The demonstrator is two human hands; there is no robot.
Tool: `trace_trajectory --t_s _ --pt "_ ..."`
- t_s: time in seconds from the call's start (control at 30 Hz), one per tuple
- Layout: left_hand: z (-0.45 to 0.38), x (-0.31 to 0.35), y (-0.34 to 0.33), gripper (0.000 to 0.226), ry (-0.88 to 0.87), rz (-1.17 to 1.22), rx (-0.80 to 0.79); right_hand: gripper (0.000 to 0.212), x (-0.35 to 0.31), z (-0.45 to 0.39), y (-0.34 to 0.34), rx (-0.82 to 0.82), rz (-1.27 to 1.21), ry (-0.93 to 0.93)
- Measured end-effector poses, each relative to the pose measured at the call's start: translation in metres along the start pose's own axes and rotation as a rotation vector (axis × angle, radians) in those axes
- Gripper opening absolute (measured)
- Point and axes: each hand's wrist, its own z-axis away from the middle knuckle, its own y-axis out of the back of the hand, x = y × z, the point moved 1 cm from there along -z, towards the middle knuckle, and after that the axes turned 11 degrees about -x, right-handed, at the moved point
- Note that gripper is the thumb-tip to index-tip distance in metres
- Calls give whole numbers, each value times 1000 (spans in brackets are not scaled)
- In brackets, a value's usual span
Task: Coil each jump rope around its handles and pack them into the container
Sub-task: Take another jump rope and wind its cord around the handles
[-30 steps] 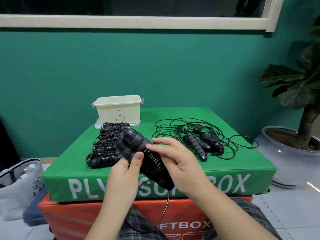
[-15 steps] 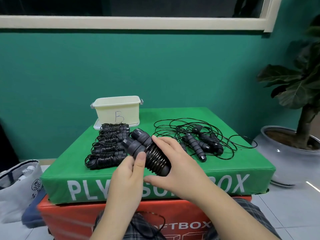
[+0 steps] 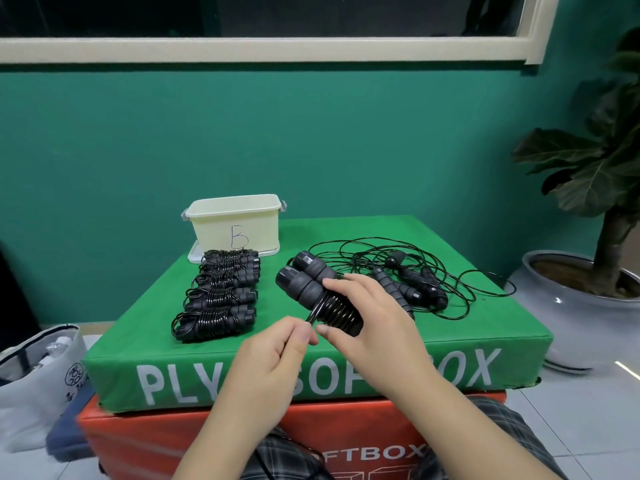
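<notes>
We are gripping the half-coiled jump rope [image 3: 313, 292] in our right hand [image 3: 372, 320], fingers curling round its paired handles above the green box [image 3: 450, 344]. Our left hand [image 3: 273, 355] is pinching the loose cord at seven o'clock of the handles. The container [image 3: 239, 223] is sitting at eleven o'clock.

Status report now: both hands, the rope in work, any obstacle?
Right hand grips the paired handles. Left hand pinches the rope end. Container unobstructed; loose ropes lie to the right.
</notes>
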Motion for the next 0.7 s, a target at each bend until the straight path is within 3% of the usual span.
trace_trajectory --t_s 0.13,0.23,0.37,0.57,0.7 --pt "0 -9 1 35 22 171 -76 55 -6 0 2 13 -84 12" --pt "-1 -20 0 45 116 311 -117 51 -8 -2 10 -12 -321 -45" --pt "-2 -30 1 39 97 184 28 41 -12 -3 21 -118 -528 -41" --pt "-2 -29 7 63 39 120 220 44 -19 -1 22 -225 -683 2" --pt "-2 -30 3 67 18 204 281 41 -25 2 24 -279 -754 54"
